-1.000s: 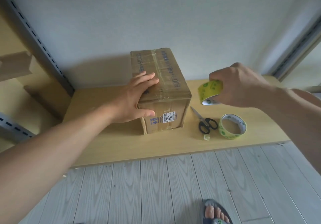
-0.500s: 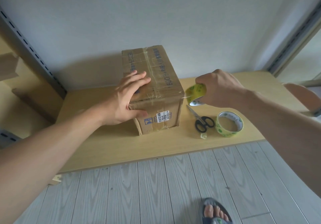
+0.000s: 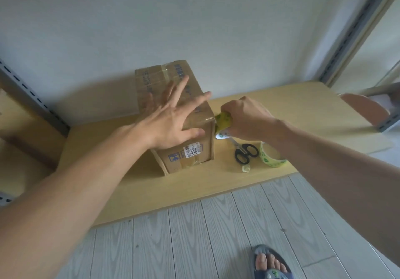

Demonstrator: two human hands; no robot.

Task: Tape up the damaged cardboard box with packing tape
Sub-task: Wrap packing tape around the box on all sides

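A brown cardboard box (image 3: 188,153) with old clear tape and labels stands on the low wooden shelf board (image 3: 134,190). My left hand (image 3: 173,118) lies flat on the box's top with fingers spread and straight. My right hand (image 3: 244,118) grips a yellow-green roll of packing tape (image 3: 223,123) held against the box's upper right edge. A clear strip runs from the roll onto the box top.
Black-handled scissors (image 3: 245,152) and a second tape roll (image 3: 271,156) lie on the board right of the box, with a crumpled bit of tape (image 3: 246,168) in front. Grey slotted uprights (image 3: 32,97) flank the shelf. My sandalled foot (image 3: 270,263) stands on the grey plank floor.
My right hand has brought the tape roll down and left, up against the box's right edge. My left hand has spread its fingers flat across the box top.
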